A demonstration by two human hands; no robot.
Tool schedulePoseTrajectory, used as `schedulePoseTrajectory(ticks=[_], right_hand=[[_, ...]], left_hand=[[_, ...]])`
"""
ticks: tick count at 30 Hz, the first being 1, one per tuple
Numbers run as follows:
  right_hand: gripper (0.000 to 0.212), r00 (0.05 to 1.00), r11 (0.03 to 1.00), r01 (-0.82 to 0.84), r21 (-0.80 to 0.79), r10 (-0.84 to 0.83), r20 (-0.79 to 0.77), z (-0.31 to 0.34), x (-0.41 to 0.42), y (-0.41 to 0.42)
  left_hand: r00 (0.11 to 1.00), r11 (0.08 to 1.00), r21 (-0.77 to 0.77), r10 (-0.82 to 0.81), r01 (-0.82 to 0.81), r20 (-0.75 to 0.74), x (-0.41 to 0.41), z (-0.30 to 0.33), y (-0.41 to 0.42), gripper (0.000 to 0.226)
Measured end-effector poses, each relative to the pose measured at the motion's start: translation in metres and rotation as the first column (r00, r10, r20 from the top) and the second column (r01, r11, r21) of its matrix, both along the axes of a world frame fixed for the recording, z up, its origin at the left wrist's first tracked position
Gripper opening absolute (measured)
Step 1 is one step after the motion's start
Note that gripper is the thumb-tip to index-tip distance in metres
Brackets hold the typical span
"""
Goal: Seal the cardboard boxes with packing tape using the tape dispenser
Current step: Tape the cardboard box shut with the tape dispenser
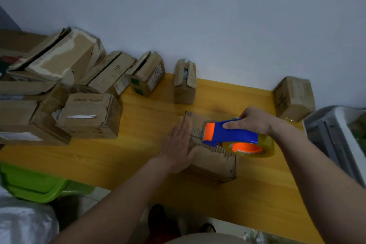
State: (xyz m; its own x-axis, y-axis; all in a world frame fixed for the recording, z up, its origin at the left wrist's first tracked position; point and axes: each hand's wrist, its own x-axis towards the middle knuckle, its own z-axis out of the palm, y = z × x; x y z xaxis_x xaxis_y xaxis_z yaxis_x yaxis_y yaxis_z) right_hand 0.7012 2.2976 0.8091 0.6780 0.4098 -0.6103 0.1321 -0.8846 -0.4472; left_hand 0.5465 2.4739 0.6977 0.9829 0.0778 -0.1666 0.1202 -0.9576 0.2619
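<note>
A small cardboard box lies on the yellow table, its top seam edged with torn corrugation. My left hand presses flat on the box's left side, fingers straight. My right hand grips the handle of a blue and orange tape dispenser that sits over the box top, its orange nose pointing left near my left fingers. The clear tape roll on its orange hub hangs at the box's right end.
Several worn cardboard boxes crowd the table's left and back, one small box stands upright behind, another box sits at the right corner. A green bin is lower left, a grey container at right.
</note>
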Motion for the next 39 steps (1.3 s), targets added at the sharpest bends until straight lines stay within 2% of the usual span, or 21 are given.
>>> schedulePoseTrajectory(ticks=[2, 5, 8, 12, 15, 19, 25, 28, 33, 37, 39], right_hand=[[0.052, 1.000, 1.000, -0.002, -0.013, 0.002, 0.019, -0.002, 0.001, -0.001], [0.052, 0.999, 1.000, 0.006, -0.007, -0.006, 0.036, -0.002, -0.001, 0.000], [0.047, 0.998, 1.000, -0.006, -0.025, 0.008, 0.059, 0.000, -0.004, 0.001], [0.044, 0.999, 1.000, -0.002, 0.027, 0.003, -0.038, 0.002, -0.002, -0.017], [0.044, 0.998, 1.000, 0.001, 0.004, -0.001, -0.061, 0.000, 0.002, -0.050], [0.041, 0.995, 0.997, 0.073, 0.029, -0.071, -0.068, -0.007, 0.006, -0.090], [0.038, 0.987, 0.988, 0.138, 0.075, -0.131, -0.090, -0.025, 0.005, -0.091], [0.039, 0.983, 0.985, 0.155, 0.081, -0.145, -0.113, -0.031, 0.009, -0.096], [0.044, 0.979, 0.980, 0.174, 0.097, -0.161, -0.127, -0.040, 0.014, -0.097], [0.058, 0.972, 0.973, 0.203, 0.108, -0.187, -0.140, -0.049, 0.016, -0.105], [0.056, 0.969, 0.969, 0.214, 0.127, -0.194, -0.151, -0.053, 0.016, -0.107]], left_hand=[[0.984, 0.989, 0.026, -0.145, 0.149, -0.107, 0.009, -0.002, 0.001, 0.118], [0.960, 0.973, 0.127, -0.160, 0.193, -0.231, 0.012, -0.006, 0.003, 0.143], [0.963, 0.980, 0.131, -0.111, 0.147, -0.245, 0.011, -0.007, -0.001, 0.143], [0.961, 0.988, 0.104, -0.086, 0.116, -0.262, 0.013, -0.009, -0.001, 0.143], [0.960, 0.984, 0.134, -0.079, 0.119, -0.268, 0.013, -0.010, 0.002, 0.143], [0.962, 0.980, 0.150, -0.089, 0.131, -0.257, 0.013, -0.013, -0.003, 0.142], [0.958, 0.969, 0.190, -0.104, 0.158, -0.267, 0.014, -0.008, -0.005, 0.134], [0.956, 0.956, 0.249, -0.082, 0.155, -0.283, 0.021, -0.006, -0.022, 0.139], [0.920, 0.914, 0.197, -0.306, 0.356, -0.244, 0.041, -0.006, -0.055, 0.135], [0.904, 0.916, 0.160, -0.311, 0.367, -0.293, 0.058, -0.008, -0.054, 0.144], [0.899, 0.912, 0.166, -0.315, 0.375, -0.303, 0.063, -0.007, -0.048, 0.146]])
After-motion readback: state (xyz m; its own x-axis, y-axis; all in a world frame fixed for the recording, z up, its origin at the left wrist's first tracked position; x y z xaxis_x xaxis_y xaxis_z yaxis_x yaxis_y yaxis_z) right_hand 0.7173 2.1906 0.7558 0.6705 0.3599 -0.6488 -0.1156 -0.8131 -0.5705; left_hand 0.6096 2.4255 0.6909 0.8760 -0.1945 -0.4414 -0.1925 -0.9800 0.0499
